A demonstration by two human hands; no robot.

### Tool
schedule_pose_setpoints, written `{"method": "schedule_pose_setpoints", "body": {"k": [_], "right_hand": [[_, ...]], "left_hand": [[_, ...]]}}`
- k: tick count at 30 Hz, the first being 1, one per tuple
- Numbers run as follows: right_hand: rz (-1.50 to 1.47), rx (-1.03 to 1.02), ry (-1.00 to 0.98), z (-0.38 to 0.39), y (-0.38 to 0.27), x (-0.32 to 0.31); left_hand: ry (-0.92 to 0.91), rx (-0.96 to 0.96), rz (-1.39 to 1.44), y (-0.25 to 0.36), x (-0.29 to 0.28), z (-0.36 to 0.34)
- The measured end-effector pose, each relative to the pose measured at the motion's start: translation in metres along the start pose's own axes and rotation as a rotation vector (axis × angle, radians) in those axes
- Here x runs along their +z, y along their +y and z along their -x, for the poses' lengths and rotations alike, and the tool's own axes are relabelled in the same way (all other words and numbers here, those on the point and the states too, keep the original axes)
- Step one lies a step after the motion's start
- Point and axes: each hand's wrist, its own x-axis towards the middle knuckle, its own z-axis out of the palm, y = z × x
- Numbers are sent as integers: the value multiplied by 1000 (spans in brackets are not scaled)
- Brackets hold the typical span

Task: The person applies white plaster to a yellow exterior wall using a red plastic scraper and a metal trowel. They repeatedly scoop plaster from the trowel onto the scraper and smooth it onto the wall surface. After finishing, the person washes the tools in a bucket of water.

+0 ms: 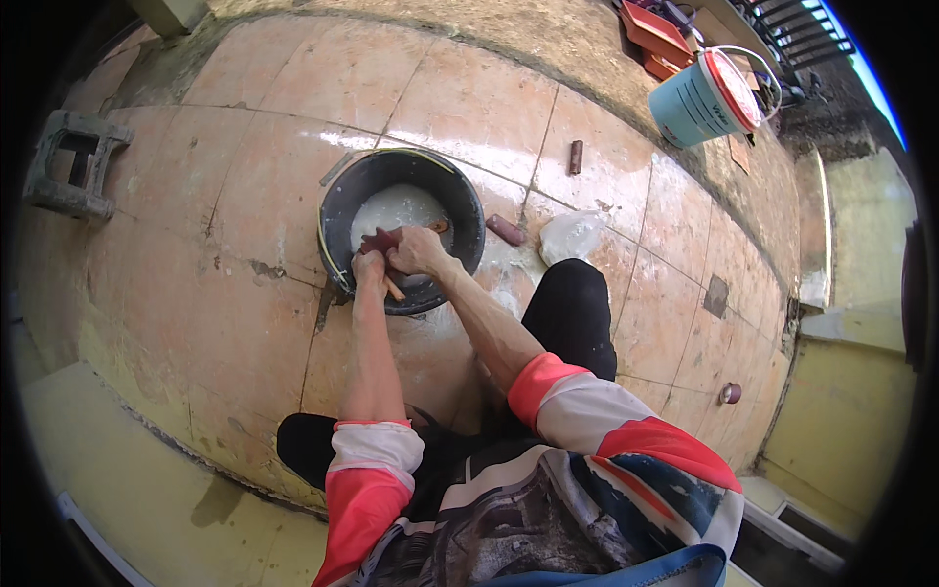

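Note:
A black bucket (335,230) stands on the tiled floor in front of me, with whitish matter (396,205) in its bottom. Both my hands reach over its near side. Between them is a creased, dark maroon piece (380,242) that looks like a sheet of sandpaper or cloth. My left hand (369,266) is closed on its lower end. On its right side, my right hand (419,250) grips it too, fingers curled. A wooden handle (394,289) shows below the hands, and an orange-brown end (439,226) shows by the bucket's right inner wall; whether they are one tool is hidden.
Right of the bucket lie a maroon roll (506,230), another dark roll (576,157) and a clear plastic bag (570,237). A small round roll (730,393) sits farther right. A light-blue pail (706,101) and red trays (655,34) stand far right; a stool (76,166) is far left.

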Motion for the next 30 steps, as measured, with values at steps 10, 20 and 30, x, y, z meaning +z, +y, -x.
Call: {"method": "schedule_pose_setpoints", "body": {"k": [10, 20, 30], "right_hand": [[-31, -10, 75, 15, -10, 7], [-51, 20, 183, -5, 24, 17], [10, 113, 118, -25, 39, 27]], "left_hand": [[-83, -74, 69, -1, -11, -17], [-23, 64, -102, -12, 2, -2], [65, -88, 75, 9, 6, 43]]}}
